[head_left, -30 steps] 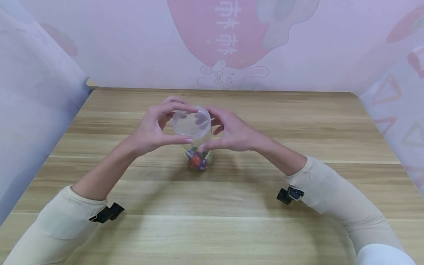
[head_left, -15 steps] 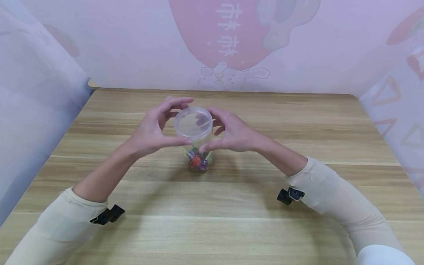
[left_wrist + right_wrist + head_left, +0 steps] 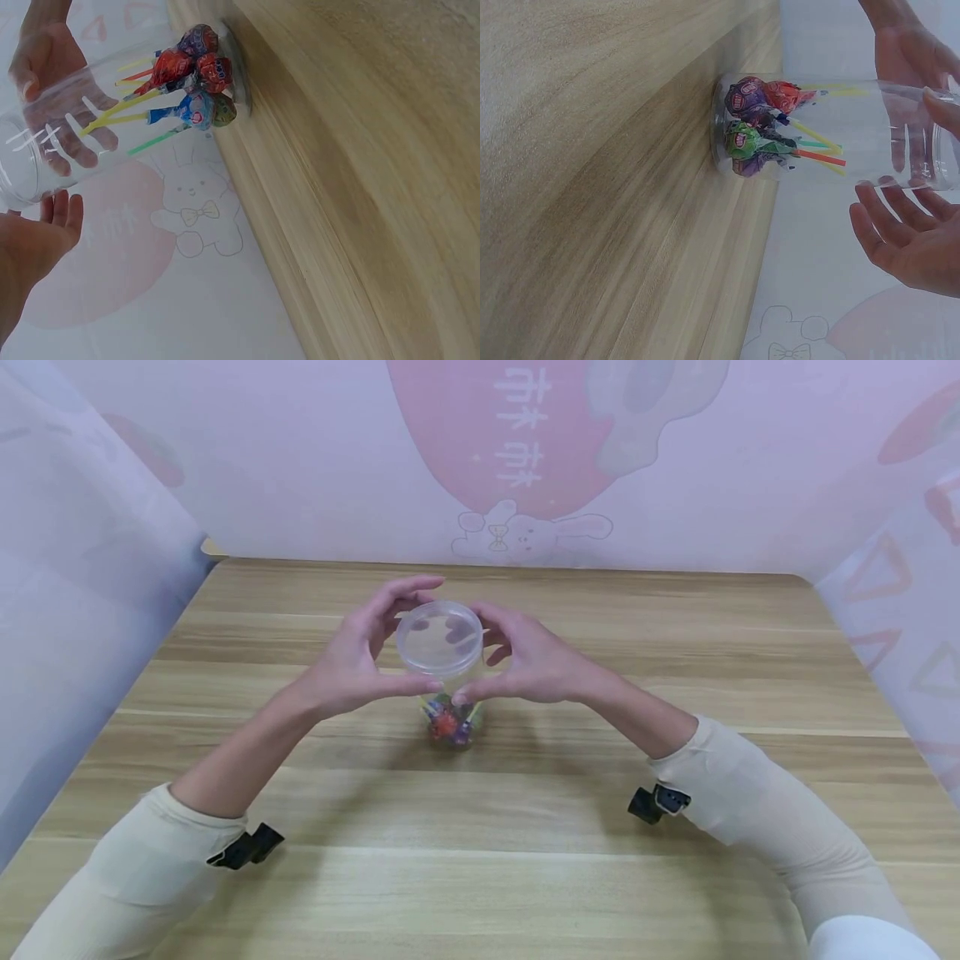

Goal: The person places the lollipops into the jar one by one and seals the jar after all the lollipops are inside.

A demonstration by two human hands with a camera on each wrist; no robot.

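Soft, even lighting

Faint shadows are cast on the table (image 3: 525,827); edges are slightly bowed, and the wrist views are mildly blurred.

What we cannot make out around the jar and the two hands

From the head view the clear jar (image 3: 448,693) is mostly covered by the left hand (image 3: 352,660) and right hand (image 3: 536,662), so we see only its lid (image 3: 438,639) and the lollipops (image 3: 447,723) at its base, whose wrapper print is too small for us to read. In the left wrist view the jar's top end runs off the left edge and the left hand (image 3: 34,247) is cut at the lower corner. In the right wrist view the jar's mouth is cut by the right edge, and we cannot tell whether the right hand's fingertips (image 3: 870,196) touch the glass.
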